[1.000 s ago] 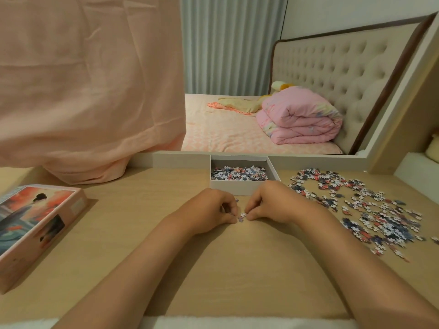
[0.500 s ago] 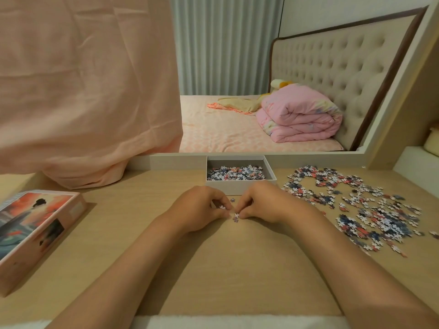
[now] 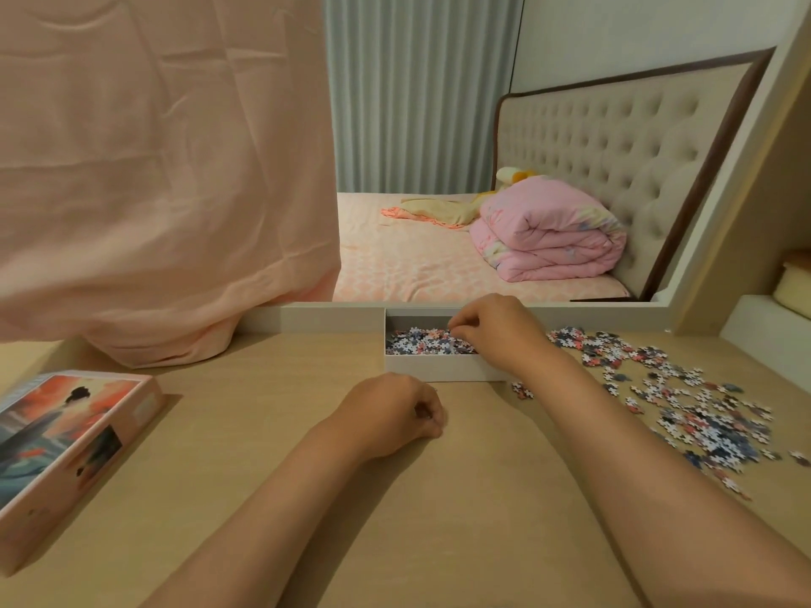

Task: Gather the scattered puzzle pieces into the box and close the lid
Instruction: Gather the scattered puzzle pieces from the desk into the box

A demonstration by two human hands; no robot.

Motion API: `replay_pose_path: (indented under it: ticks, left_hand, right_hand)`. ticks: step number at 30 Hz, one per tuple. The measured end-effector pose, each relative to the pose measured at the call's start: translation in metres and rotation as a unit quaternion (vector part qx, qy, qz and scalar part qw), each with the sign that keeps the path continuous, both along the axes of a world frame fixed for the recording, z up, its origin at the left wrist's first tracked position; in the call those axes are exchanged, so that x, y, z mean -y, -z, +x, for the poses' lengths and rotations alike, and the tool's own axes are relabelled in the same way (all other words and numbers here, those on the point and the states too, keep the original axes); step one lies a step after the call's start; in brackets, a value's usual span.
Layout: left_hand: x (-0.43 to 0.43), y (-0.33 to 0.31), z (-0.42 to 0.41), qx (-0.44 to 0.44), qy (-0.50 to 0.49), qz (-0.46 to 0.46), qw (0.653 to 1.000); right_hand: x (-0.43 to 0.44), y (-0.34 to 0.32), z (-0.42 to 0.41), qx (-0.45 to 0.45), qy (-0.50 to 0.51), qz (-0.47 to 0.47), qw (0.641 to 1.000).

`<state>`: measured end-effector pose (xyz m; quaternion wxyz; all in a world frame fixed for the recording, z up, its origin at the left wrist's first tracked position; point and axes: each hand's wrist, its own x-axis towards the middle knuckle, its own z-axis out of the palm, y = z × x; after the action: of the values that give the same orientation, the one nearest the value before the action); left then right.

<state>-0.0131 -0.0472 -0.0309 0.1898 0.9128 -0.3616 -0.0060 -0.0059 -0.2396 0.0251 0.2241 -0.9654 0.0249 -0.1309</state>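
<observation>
1. Resting on the light wooden table [image 3: 439,520] in the lower middle, the left hand [image 3: 390,416] has its fingers curled in, with the thumb against them; whether it holds something, I cannot tell.
2. At the lower left lies the lid [image 3: 66,445], printed with a dark-haired figure on orange and grey; any writing on its side is too small to read.
3. At the right, the scattered puzzle pieces [image 3: 684,405] cover the table, a few just beside the corner of the box.
4. The white box [image 3: 439,371] stands open in the middle, at the far edge of the table, with a heap of pieces [image 3: 417,344] inside.
5. The right hand [image 3: 496,333] reaches over the box and hides its right wall. Its fingertips are bunched together on the heap; whether they pinch a piece, I cannot tell.
6. A pink cloth [image 3: 153,168] hangs at the upper left, with its lower end on the table. Behind are a bed [image 3: 395,265], a folded pink quilt [image 3: 548,239], a tufted headboard [image 3: 614,138] and a grey curtain [image 3: 417,89].
</observation>
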Motion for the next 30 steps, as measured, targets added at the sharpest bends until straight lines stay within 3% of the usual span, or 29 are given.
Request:
replay_pose_path:
  ticks: [3, 6, 11, 15, 21, 25, 27, 30]
  left_hand:
    - [-0.008, 0.0, 0.004, -0.039, 0.005, -0.027, 0.999]
    - [-0.017, -0.005, 0.01, -0.069, -0.026, -0.109, 0.991]
    - [-0.024, -0.017, 0.041, -0.006, -0.102, -0.253, 0.962]
    - [-0.003, -0.026, 0.063, 0.027, -0.092, -0.221, 0.971]
    - [0.023, -0.02, 0.081, 0.127, -0.086, -0.055, 0.987]
    - [0.019, -0.009, 0.078, 0.117, -0.068, -0.091, 0.987]
    - [0.015, -0.005, 0.074, 0.109, -0.045, -0.104, 0.988]
    - [0.01, 0.001, 0.07, 0.104, -0.022, -0.074, 0.992]
  right_hand:
    - [-0.002, -0.002, 0.006, -0.005, -0.028, 0.024, 0.999]
    - [-0.009, 0.002, -0.003, -0.003, -0.073, -0.01, 0.997]
    - [-0.023, 0.017, -0.02, -0.075, -0.125, -0.125, 0.981]
    - [-0.025, 0.025, -0.02, -0.11, -0.138, -0.173, 0.969]
    - [-0.022, 0.034, -0.013, -0.096, -0.113, -0.15, 0.978]
    - [-0.015, 0.034, -0.012, -0.122, -0.104, -0.128, 0.979]
    - [-0.011, 0.028, -0.014, -0.095, -0.103, -0.097, 0.985]
    - [-0.003, 0.011, -0.01, 0.023, -0.049, 0.001, 0.999]
